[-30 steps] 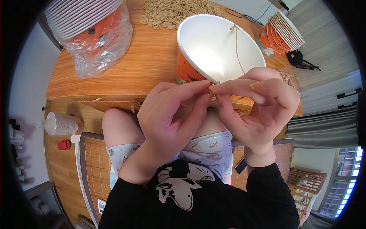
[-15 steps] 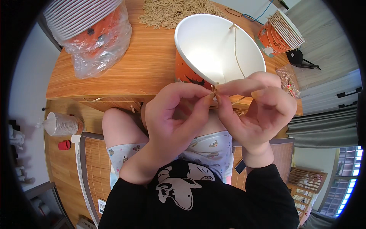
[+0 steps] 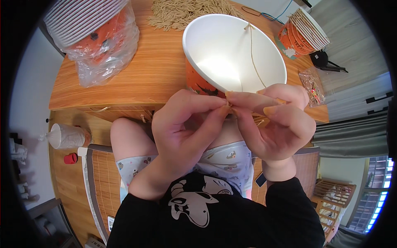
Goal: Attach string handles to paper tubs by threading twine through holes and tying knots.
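At the near rim of the bucket [image 3: 219, 58], the left hand [image 3: 180, 124] and right hand [image 3: 275, 128] meet, each thumb and forefinger pinched together, apparently on the string [image 3: 252, 53] running from the far rim. The bucket sits near the table's [image 3: 157, 62] near edge, probably for easy reach; a cord heap [image 3: 190, 14] lies beyond.

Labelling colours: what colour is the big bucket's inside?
The big bucket is plain white inside; head view.

White-lined orange bucket [image 3: 215, 49], tan string [image 3: 252, 54]
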Demonstrator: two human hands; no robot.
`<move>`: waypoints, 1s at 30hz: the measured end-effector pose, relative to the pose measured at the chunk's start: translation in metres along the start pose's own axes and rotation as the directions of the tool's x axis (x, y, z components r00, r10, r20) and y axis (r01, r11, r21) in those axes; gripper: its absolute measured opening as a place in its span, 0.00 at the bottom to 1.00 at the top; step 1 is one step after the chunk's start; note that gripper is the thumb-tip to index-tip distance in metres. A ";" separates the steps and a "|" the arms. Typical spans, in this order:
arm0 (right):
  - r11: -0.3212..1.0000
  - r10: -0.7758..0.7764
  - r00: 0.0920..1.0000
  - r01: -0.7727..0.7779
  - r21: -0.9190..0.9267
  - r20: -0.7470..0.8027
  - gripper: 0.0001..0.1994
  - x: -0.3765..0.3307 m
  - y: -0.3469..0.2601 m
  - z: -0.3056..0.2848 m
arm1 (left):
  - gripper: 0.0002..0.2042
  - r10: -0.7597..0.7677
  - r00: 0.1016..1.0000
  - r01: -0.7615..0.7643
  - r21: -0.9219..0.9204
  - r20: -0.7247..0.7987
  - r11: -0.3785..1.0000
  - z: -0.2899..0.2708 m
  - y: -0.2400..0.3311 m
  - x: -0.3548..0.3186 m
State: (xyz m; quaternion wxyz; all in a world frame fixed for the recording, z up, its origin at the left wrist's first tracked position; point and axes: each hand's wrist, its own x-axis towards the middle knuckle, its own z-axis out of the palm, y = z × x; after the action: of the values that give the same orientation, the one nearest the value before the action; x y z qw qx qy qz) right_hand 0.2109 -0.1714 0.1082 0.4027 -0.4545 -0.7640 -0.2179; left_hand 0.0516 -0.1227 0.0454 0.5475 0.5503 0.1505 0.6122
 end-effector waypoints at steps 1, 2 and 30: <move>1.000 0.000 1.000 0.000 0.000 0.000 0.11 0.000 -0.001 -0.001 | 0.07 0.011 1.000 -0.011 0.031 0.009 0.999 -0.001 0.000 0.000; 1.000 0.005 1.000 -0.005 -0.014 0.003 0.10 0.000 -0.004 -0.002 | 0.07 0.021 1.000 -0.022 0.063 0.017 0.998 -0.002 0.000 0.000; 0.992 0.069 0.988 -0.053 0.118 -0.137 0.15 -0.015 -0.003 0.011 | 0.07 -0.283 0.955 0.295 -0.420 0.091 0.858 0.006 0.003 -0.004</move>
State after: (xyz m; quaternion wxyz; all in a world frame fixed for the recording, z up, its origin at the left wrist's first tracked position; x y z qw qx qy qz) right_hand 0.2077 -0.1729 0.0894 0.4874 -0.4376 -0.7305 -0.1931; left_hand 0.0540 -0.1293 0.0478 0.7424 0.3954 0.0859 0.5339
